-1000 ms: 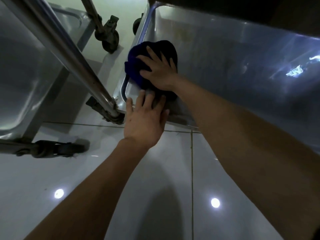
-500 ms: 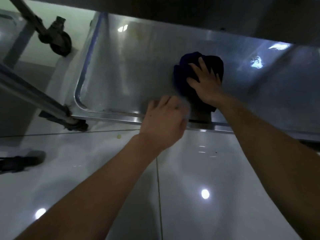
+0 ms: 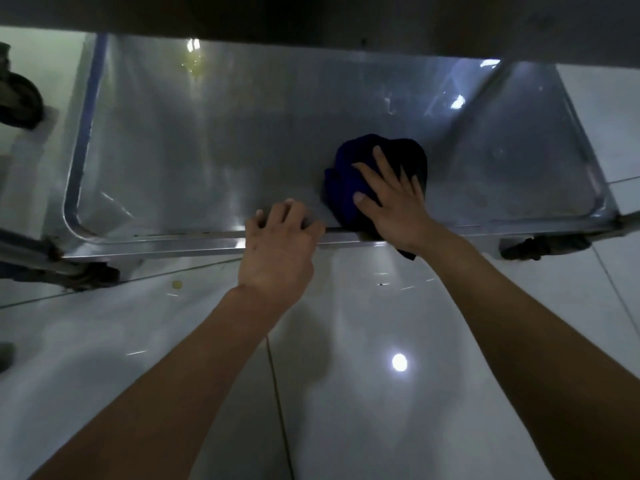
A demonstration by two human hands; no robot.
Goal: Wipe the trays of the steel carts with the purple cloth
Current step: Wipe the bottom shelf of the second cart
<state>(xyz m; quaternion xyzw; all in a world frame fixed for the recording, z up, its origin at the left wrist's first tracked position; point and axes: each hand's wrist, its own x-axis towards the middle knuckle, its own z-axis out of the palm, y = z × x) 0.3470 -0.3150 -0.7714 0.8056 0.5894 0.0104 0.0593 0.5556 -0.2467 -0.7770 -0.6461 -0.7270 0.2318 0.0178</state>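
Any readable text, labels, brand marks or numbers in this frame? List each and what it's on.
None: no text, label, brand or number is readable anywhere.
Steel tray: only glare, streaks and a yellowish smear.
Purple cloth under the right hand: no tag visible.
Caster and floor tiles: no markings.

My spread right hand [image 3: 391, 199] is covering the middle of the crumpled purple cloth [image 3: 346, 181]. A dark shelf overhead is hiding the far edge of the shiny steel tray [image 3: 207, 140].
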